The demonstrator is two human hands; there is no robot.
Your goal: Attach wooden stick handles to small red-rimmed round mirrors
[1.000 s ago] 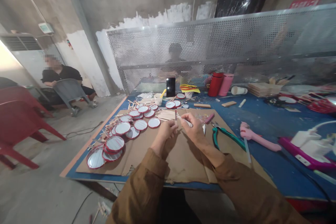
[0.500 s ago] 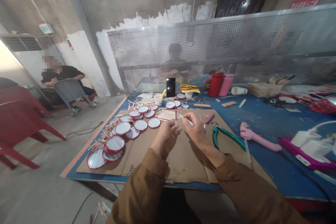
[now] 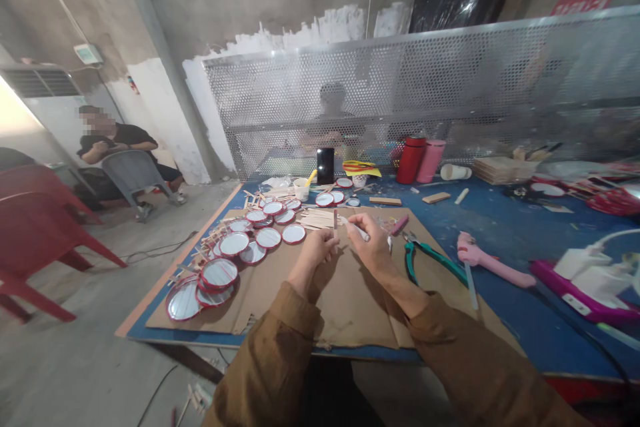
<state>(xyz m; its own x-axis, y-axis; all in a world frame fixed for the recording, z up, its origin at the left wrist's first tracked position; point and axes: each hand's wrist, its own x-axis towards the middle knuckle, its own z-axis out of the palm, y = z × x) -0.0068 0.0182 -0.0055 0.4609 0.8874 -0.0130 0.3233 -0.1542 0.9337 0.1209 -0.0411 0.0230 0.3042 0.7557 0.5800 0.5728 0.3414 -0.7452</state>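
Observation:
Over the cardboard sheet [image 3: 360, 320], my left hand [image 3: 318, 251] is closed around the lower end of a short, thin brownish stick [image 3: 335, 220], which stands upright. To its right, my right hand [image 3: 373, 243] pinches a small white tube-like tool [image 3: 361, 232]. The tool's narrow pale end points left, close to the stick; whether they touch, I cannot tell. Pale flat wooden sticks [image 3: 314, 218] lie just beyond my left hand. Several round white discs with red rims [image 3: 234, 243] are heaped on the left, some attached to wooden sticks.
Green-handled pliers [image 3: 440, 259] and a pink glue gun [image 3: 495, 265] lie to the right, near a purple power strip [image 3: 575, 300]. At the back stand a black phone [image 3: 325, 165], a paper cup [image 3: 301, 188], and red [image 3: 411, 160] and pink bottles [image 3: 431, 161]. A person [image 3: 117, 140] sits far left.
My hands, the stick and the white tool stay almost in place. The seated person at far left has shifted their head and arms slightly.

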